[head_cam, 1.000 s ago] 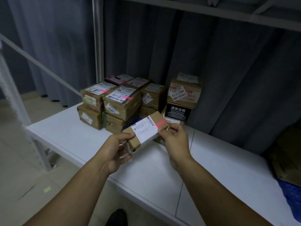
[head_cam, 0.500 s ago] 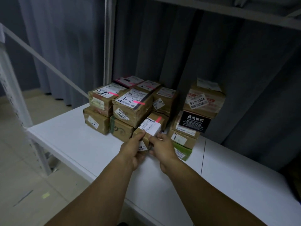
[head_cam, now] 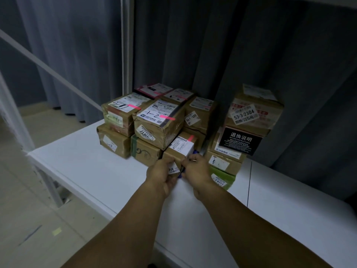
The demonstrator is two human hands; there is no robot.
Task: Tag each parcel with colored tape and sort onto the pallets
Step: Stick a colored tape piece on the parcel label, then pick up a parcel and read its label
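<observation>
A small brown parcel [head_cam: 178, 149] with a white label and a pink tape strip sits low in a gap between stacked parcels on the white table [head_cam: 92, 171]. My left hand [head_cam: 161, 176] grips its near left end. My right hand [head_cam: 195, 171] grips its near right corner, above something blue. To the left is a stack of brown parcels [head_cam: 154, 122], several tagged with pink tape. Another stack [head_cam: 243, 132] rises on the right, with a black return-instructions sticker.
Dark grey curtains [head_cam: 193, 45] hang right behind the parcels. A white metal post [head_cam: 126, 45] stands at the back, and a slanted white rail [head_cam: 48, 68] runs on the left. The tiled floor [head_cam: 29, 229] lies below the table's left edge.
Both hands carried the small pink-tagged parcel forward from above the table's front and lowered it into the gap between the two stacks.
</observation>
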